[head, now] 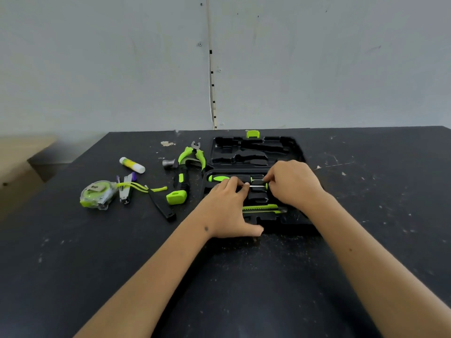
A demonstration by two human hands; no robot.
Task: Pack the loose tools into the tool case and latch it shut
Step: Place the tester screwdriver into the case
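Tool case (299,152) beside hammer (179,182), pliers (192,154)

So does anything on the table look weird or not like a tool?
Yes. A white glue stick with a yellow label lies among the green and black tools left of the open black plastic tool case. It looks like stationery, and no moulded slot visibly suits it.
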